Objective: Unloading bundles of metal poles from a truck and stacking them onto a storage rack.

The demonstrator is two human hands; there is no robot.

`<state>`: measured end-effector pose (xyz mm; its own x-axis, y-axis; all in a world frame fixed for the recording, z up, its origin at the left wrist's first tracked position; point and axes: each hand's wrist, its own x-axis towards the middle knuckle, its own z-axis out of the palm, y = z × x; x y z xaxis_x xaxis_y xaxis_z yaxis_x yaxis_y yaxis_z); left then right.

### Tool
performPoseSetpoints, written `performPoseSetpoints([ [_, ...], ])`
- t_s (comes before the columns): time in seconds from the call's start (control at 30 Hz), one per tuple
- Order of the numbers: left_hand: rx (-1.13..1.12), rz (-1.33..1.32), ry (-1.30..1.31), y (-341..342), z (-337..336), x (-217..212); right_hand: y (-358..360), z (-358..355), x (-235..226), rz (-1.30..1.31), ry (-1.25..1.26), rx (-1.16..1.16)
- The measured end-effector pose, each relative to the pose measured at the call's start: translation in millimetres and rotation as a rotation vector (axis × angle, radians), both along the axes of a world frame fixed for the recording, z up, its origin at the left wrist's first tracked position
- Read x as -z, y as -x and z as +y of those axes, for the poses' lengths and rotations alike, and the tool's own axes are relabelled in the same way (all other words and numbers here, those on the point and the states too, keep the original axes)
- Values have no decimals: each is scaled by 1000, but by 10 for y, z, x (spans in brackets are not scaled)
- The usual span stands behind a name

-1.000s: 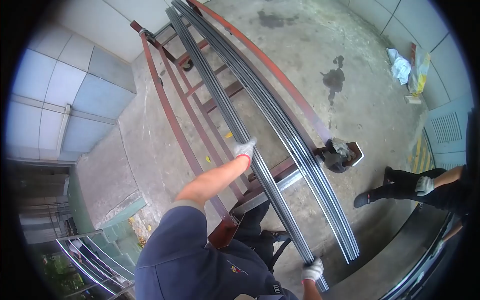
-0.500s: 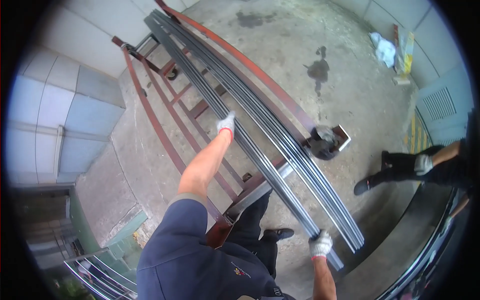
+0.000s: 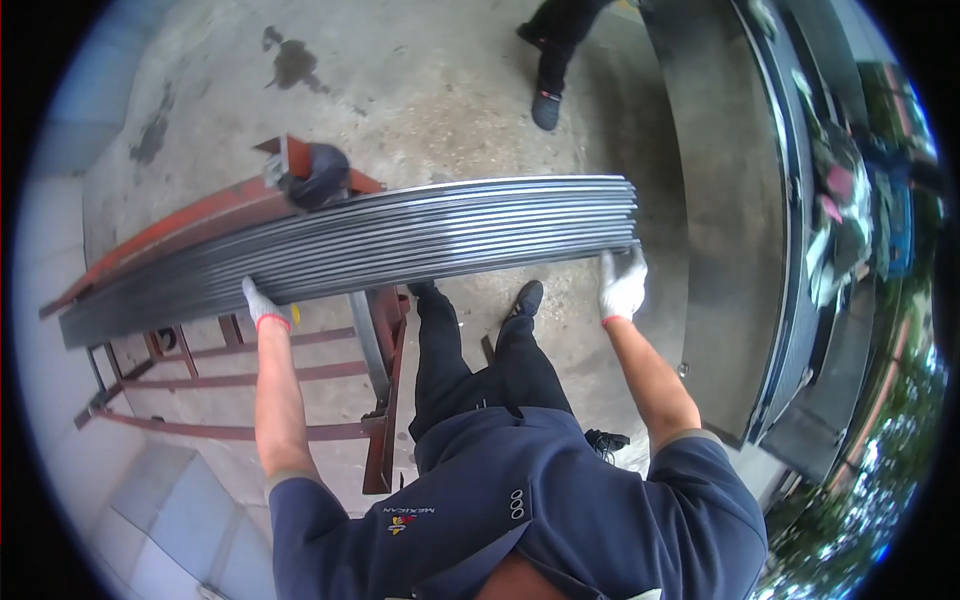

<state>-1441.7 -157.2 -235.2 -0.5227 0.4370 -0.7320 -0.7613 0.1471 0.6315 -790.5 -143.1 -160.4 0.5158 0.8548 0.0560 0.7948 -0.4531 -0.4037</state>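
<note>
Resting on red rack (image 3: 380,400) — metal strips (image 3: 400,235)

Soft, even daylight is filling the scene — shadows are lying faint and short under the metal strips (image 3: 400,235) and the rack (image 3: 300,400). Pale glare is washing the concrete floor (image 3: 450,90) toward twelve o'clock. The fisheye is bending straight edges near the rim, a black border is ringing the view, and foliage around four o'clock is smearing — slightly soft.
</note>
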Motion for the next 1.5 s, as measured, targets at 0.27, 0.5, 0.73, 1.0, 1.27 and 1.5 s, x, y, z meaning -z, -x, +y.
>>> performPoseSetpoints([
  [0.27,37,6,61,-260,-159,112,-929,469,544,933,5,598],
  [0.5,112,-5,74,-767,7,-320,-937,841,795,1187,7,523],
  [0.73,700,-34,133,-534,-247,-414,-993,796,728,811,207,85],
  [1.0,445,570,395,-1336,-267,-906,-1377,-300,304,661,337,214],
  [1.27,753,612,-85,-4217,671,-1197,-3061,-2482,380,1165,-74,772],
  [1.5,1335,517,-447,-7127,1444,-1445,-4143,-2768,-795,1293,-683,1090],
])
